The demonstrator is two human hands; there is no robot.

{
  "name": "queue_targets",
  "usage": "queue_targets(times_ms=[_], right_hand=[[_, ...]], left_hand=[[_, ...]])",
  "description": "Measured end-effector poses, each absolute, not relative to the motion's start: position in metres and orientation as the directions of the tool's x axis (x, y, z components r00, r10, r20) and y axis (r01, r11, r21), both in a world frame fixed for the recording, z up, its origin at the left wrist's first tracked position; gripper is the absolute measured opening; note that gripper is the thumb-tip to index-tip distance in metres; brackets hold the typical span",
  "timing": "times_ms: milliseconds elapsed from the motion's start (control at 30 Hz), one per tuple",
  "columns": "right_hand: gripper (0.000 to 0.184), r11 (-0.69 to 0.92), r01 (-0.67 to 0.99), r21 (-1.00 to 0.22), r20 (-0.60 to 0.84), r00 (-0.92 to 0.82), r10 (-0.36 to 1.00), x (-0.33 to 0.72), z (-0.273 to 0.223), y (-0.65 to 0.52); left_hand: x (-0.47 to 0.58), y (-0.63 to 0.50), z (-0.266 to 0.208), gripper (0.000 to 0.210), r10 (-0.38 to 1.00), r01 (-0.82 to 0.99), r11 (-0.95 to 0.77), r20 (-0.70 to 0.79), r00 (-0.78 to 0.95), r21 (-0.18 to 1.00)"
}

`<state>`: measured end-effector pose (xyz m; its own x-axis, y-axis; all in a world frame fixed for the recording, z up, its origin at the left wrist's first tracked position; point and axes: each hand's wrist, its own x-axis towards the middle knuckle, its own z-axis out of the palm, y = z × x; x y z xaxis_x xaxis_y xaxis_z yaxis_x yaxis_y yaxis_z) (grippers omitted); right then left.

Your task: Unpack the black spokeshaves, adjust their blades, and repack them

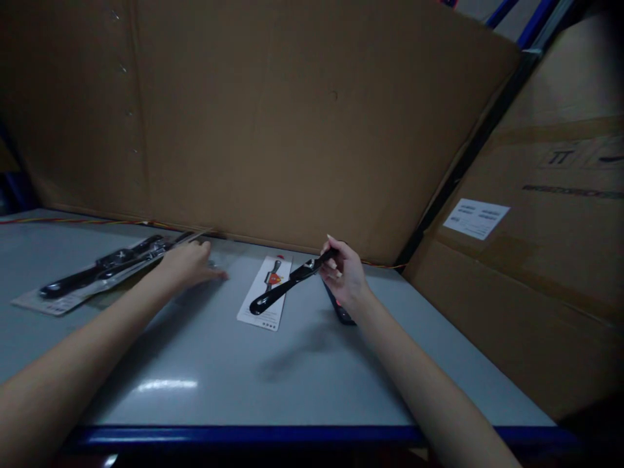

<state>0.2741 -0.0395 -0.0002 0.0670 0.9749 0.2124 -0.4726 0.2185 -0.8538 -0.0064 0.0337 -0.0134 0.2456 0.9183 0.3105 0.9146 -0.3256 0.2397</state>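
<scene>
My right hand (345, 274) is closed around one handle of a black spokeshave (283, 291), holding it tilted above the table. Its other handle points down and left, over a white printed card (260, 318) that pictures the same tool. At the left, my left hand (188, 265) is at the right end of several packaged spokeshaves (92, 276) in clear plastic. Its thumb and a finger are stretched apart, while the other fingers are partly hidden. Whether it presses on the packaging I cannot tell.
A dark object with a red spot (344, 313) lies partly behind my right hand. Cardboard walls (273, 130) close off the back and right of the grey table (234, 390), which has a blue front edge. A twisted red-yellow wire (97, 221) runs along the back.
</scene>
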Motion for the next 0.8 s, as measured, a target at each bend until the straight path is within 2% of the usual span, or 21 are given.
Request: queue_targets(times_ms=[100, 200, 300, 367, 400, 467, 533, 600, 700, 800], right_hand=[[0.022, 0.226, -0.476, -0.850, 0.220, 0.069, 0.973, 0.273, 0.001, -0.041], [0.023, 0.223, -0.467, -0.856, 0.218, 0.067, 0.974, 0.271, -0.001, -0.041], [0.024, 0.216, -0.467, -0.858, 0.206, 0.073, 0.976, 0.271, -0.001, -0.040], [0.024, 0.206, -0.476, -0.855, 0.195, 0.074, 0.978, 0.271, -0.001, -0.039], [0.024, 0.201, -0.481, -0.853, 0.190, 0.073, 0.979, 0.272, -0.001, -0.039], [0.024, 0.195, -0.488, -0.851, 0.185, 0.069, 0.980, 0.272, 0.000, -0.040], [0.024, 0.188, -0.492, -0.850, 0.181, 0.062, 0.982, 0.272, 0.001, -0.040], [0.024, 0.171, -0.496, -0.851, 0.171, 0.046, 0.984, 0.271, 0.001, -0.041], [0.025, 0.132, -0.509, -0.851, 0.138, 0.026, 0.990, 0.268, 0.001, -0.041], [0.030, 0.138, -0.490, -0.861, 0.128, 0.053, 0.990, 0.264, -0.001, -0.040]], left_hand=[[-0.006, 0.038, -0.023, 0.045, 0.924, 0.942, -0.306, 0.283, 0.259, 0.138], [-0.004, 0.038, -0.022, 0.037, 0.925, 0.929, -0.305, 0.299, 0.236, 0.211], [-0.004, 0.037, -0.011, 0.043, 0.925, 0.900, -0.319, 0.302, 0.229, 0.296], [-0.005, 0.036, 0.000, 0.047, 0.926, 0.842, -0.320, 0.330, 0.182, 0.434], [-0.004, 0.036, 0.004, 0.047, 0.931, 0.774, -0.319, 0.335, 0.147, 0.548], [-0.004, 0.034, 0.012, 0.043, 0.950, 0.507, -0.310, 0.283, 0.132, 0.804], [-0.002, 0.031, 0.015, 0.038, 0.949, 0.160, -0.223, 0.177, 0.261, 0.962], [0.004, 0.024, 0.014, 0.037, 0.893, -0.078, -0.043, 0.074, 0.444, 0.996], [0.018, 0.009, 0.009, 0.045, 0.783, -0.131, 0.183, -0.063, 0.619, 0.974], [0.036, -0.007, 0.002, 0.052, 0.669, -0.120, 0.279, -0.103, 0.736, 0.953]])
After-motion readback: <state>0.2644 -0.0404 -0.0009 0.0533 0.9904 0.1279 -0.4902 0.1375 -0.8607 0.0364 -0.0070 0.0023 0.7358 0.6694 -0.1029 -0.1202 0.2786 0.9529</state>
